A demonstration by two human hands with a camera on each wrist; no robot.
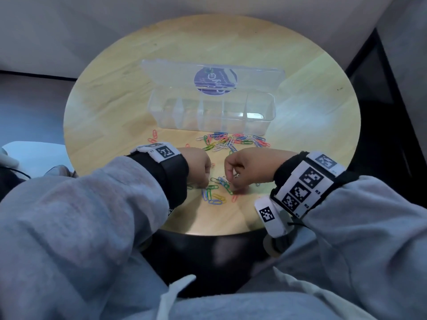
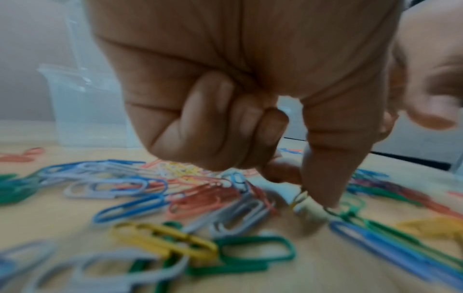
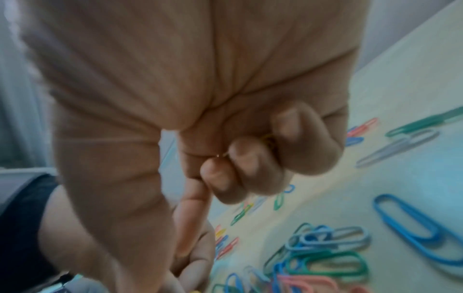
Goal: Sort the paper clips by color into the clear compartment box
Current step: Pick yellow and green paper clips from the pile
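The clear compartment box (image 1: 215, 125) stands open at mid-table, its lid (image 1: 175, 72) tilted back and its compartments looking empty. Coloured paper clips (image 1: 228, 142) lie scattered in front of it, and a second small pile (image 1: 215, 195) sits near the table's front edge. Both hands hover over that near pile with fingers curled. My left hand (image 1: 204, 184) (image 2: 308, 195) pinches a clip (image 2: 296, 200) off the table between thumb and forefinger; blur hides its colour. My right hand (image 1: 233, 190) (image 3: 180, 247) points thumb and forefinger down while its other fingers hold something yellow (image 3: 268, 137), seemingly a clip.
The round wooden table (image 1: 138, 88) has bare wood to the left, right and behind the box. Its front edge (image 1: 208, 232) lies just below the hands. Blue, green, white, yellow and pink clips surround both hands. Grey sleeves fill the foreground.
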